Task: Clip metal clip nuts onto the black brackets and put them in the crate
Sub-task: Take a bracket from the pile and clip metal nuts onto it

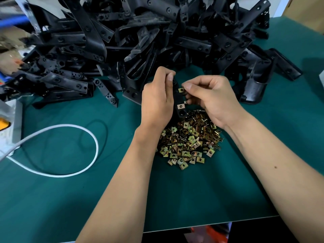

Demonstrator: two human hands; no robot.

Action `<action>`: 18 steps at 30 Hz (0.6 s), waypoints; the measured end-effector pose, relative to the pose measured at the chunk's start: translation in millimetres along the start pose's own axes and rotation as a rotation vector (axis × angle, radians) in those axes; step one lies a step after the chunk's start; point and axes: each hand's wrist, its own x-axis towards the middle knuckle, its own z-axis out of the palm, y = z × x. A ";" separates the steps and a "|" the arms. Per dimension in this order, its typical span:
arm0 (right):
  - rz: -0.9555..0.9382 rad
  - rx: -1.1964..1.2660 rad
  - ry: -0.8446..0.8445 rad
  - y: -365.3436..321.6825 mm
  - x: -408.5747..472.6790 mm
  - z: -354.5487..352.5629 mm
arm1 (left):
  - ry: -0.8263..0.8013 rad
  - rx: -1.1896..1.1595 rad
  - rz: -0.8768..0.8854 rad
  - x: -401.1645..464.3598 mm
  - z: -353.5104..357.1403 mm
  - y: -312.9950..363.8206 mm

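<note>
Flat teal-green matte table point(175, 190), near edge visible at 6 o'clock with dark floor below. Big tangled heap of black moulded plastic brackets point(122, 41) fills the 10 to 2 o'clock span, strap-like and angled shapes with round holes, dull and scuffed. Loose pile of small square brass-coloured metal clip nuts point(189, 139), shiny, each with a centre hole, lies just below the hands at centre. Left hand point(157, 100) is wrapped round one narrow black bracket point(179, 109), held upright above the nut pile; one clip nut point(180, 106) already sits on its lower part. Right hand point(210, 100) has fingers curled, thumb and forefinger pinching another clip nut point(181, 90) against the bracket's upper part. White round cable point(84, 132) loops across the table at 8 o'clock, beside a thin black loop of cord point(103, 130). Grey-white box with a yellow part point(10, 123) at 9 o'clock edge. No crate identifiable in view.
</note>
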 end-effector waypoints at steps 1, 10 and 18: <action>0.004 -0.004 0.010 -0.1 0.0 0.7 | 0.003 0.012 0.004 -0.5 -0.2 0.8; 0.001 -0.043 0.024 -4.9 -0.8 0.1 | -0.005 0.102 0.010 -4.0 -0.3 12.0; -0.024 -0.088 -0.020 -3.7 -3.7 4.7 | 0.001 0.112 0.006 -5.2 -0.4 16.8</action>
